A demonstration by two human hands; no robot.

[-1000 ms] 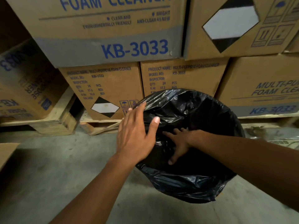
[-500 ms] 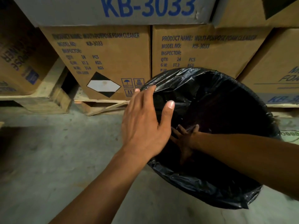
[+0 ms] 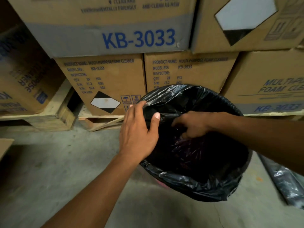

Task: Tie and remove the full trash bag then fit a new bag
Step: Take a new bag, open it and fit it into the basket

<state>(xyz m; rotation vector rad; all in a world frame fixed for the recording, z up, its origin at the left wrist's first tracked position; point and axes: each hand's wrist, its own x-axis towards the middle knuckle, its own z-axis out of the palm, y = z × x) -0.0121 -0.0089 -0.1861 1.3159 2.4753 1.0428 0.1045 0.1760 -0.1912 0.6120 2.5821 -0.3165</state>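
Black bag | left hand fingers pinch rim | right hand clenched on liner inside

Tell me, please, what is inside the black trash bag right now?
The right hand reaches inside the black trash bag, over dark crumpled plastic with a purplish sheen. The left hand holds the rim. Anything deeper is too dark to see.

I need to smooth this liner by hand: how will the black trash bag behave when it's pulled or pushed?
Likely floppy: the black trash bag is creased and drapes loosely over the bin's rim. Probably slippery, since its film shines. Seemingly light and thin: it bunches where the left hand and right hand touch it.
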